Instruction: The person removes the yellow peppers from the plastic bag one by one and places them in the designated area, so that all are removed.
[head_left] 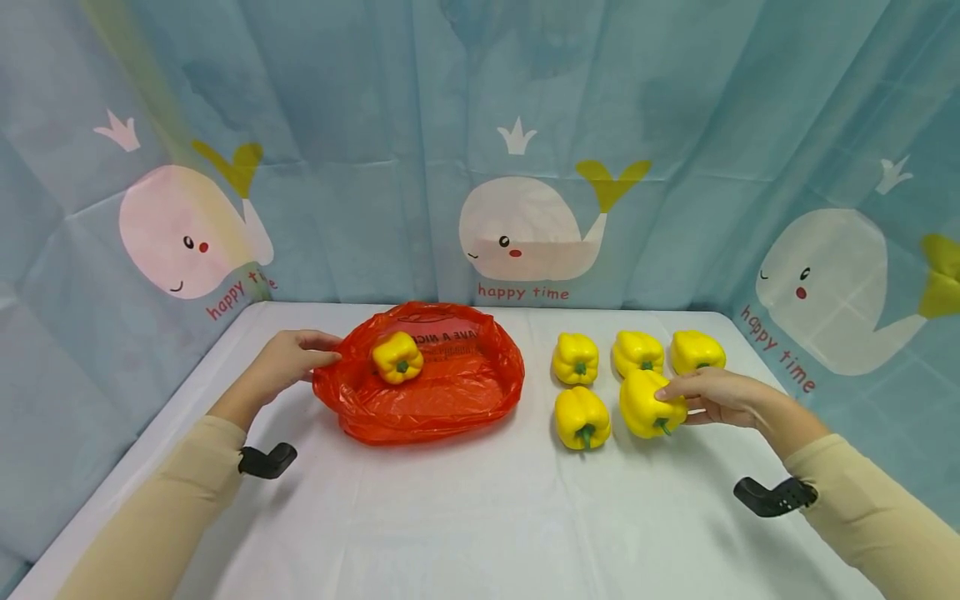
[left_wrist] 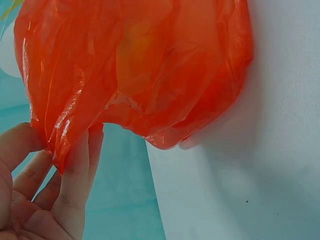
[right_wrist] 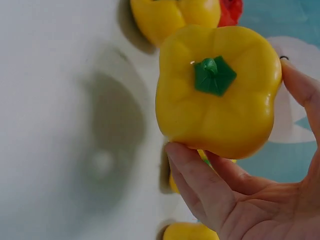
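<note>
In the head view my right hand (head_left: 723, 397) holds a yellow bell pepper (head_left: 647, 405) between thumb and fingers. The right wrist view shows that pepper (right_wrist: 217, 92) from its green stem end, raised off the table with its shadow beside it. My left hand (head_left: 288, 364) pinches the left rim of an open red plastic bag (head_left: 465, 387). One yellow bell pepper (head_left: 398, 358) lies inside the bag at its left. Up close in the left wrist view, the thumb and fingers of my left hand (left_wrist: 47, 200) grip a gathered fold of the red plastic (left_wrist: 75, 100).
Right of the bag, several yellow bell peppers stand on the white table (head_left: 480, 517): one in front (head_left: 582, 418), and a back row of left (head_left: 575, 359), middle (head_left: 637, 352) and right (head_left: 697, 351) peppers. A blue whale-print curtain (head_left: 360, 167) hangs behind.
</note>
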